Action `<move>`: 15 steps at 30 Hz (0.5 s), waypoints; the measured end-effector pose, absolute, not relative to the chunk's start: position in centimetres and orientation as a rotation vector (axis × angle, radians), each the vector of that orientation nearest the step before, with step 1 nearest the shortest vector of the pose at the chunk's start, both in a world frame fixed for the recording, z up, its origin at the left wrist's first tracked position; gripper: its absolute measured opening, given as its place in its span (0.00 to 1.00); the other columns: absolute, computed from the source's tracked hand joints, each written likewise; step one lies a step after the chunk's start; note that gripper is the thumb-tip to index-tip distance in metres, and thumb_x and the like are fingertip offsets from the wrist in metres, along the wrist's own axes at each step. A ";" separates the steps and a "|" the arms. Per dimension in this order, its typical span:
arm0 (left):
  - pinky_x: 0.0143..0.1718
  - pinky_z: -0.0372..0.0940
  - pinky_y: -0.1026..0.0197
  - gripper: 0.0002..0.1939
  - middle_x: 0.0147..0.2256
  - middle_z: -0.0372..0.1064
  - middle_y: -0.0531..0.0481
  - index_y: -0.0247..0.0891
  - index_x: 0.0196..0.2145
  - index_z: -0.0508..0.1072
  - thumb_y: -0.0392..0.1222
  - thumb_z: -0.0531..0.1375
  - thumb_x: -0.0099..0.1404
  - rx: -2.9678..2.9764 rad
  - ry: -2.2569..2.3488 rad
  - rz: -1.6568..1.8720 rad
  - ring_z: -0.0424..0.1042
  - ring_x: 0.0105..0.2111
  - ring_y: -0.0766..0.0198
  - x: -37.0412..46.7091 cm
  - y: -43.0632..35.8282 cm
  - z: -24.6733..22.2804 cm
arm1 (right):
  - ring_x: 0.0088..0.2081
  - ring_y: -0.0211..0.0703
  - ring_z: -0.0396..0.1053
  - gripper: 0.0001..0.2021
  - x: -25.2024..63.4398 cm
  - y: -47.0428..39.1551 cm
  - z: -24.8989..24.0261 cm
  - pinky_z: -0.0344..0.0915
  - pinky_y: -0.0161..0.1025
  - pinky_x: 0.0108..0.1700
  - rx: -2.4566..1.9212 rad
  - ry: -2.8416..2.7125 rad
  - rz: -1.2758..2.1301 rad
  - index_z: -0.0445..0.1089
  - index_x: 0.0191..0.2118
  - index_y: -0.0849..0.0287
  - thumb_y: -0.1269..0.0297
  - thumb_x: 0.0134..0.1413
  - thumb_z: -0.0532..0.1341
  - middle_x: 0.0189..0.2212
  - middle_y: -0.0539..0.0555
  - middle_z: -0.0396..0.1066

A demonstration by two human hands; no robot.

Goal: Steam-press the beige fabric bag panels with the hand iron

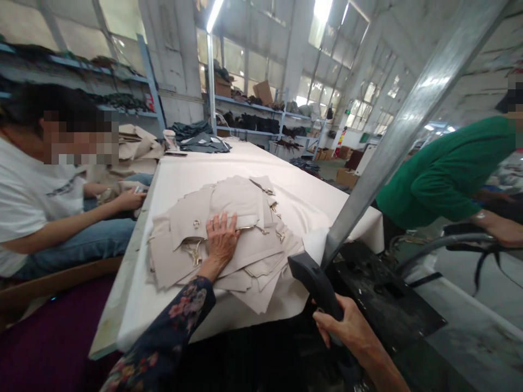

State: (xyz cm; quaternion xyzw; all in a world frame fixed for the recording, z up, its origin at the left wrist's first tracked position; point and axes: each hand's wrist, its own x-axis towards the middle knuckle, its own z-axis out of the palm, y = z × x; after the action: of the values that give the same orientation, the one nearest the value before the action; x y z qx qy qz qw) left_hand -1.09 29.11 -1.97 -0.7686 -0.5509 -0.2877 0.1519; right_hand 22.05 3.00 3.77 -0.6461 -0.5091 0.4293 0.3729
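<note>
Before me, a white-covered table (281,174), blue shelving (265,106) by pale walls (180,60), tall windows (257,68), a lit tube light (214,15)

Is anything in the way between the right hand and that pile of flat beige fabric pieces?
Only the curved black plastic tool that the right hand holds, its head beside the pile. The slanted grey metal post stands off to the side.
</note>
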 end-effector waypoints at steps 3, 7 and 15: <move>0.58 0.43 0.36 0.27 0.61 0.55 0.33 0.36 0.61 0.59 0.42 0.52 0.65 -2.220 -1.587 -0.856 0.50 0.61 0.39 -0.7 30.4 -1.8 | 0.16 0.36 0.62 0.12 22.1 3.0 3.5 0.59 0.33 0.23 -1.695 -1.281 1.076 0.65 0.35 0.64 0.59 0.50 0.60 0.14 0.47 0.65; 0.58 0.44 0.36 0.26 0.61 0.55 0.32 0.36 0.61 0.60 0.41 0.52 0.65 -2.280 -1.593 -0.882 0.51 0.61 0.39 -0.9 30.8 -1.6 | 0.16 0.36 0.61 0.12 21.7 2.7 3.7 0.59 0.33 0.23 -1.721 -1.294 1.062 0.65 0.34 0.63 0.59 0.49 0.60 0.13 0.46 0.64; 0.45 0.66 0.49 0.14 0.45 0.70 0.46 0.37 0.46 0.70 0.46 0.55 0.67 -2.615 -1.572 -0.924 0.71 0.42 0.59 -3.0 32.2 3.7 | 0.17 0.36 0.60 0.12 21.4 1.5 3.6 0.58 0.33 0.23 -1.699 -1.313 1.114 0.65 0.36 0.63 0.61 0.48 0.59 0.14 0.45 0.63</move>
State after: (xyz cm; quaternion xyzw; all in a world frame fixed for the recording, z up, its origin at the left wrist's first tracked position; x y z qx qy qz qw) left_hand -2.98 32.16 3.65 -0.8201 -0.4928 -0.2898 -0.0233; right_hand 21.42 1.45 3.60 -0.6570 -0.5079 0.4306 0.3534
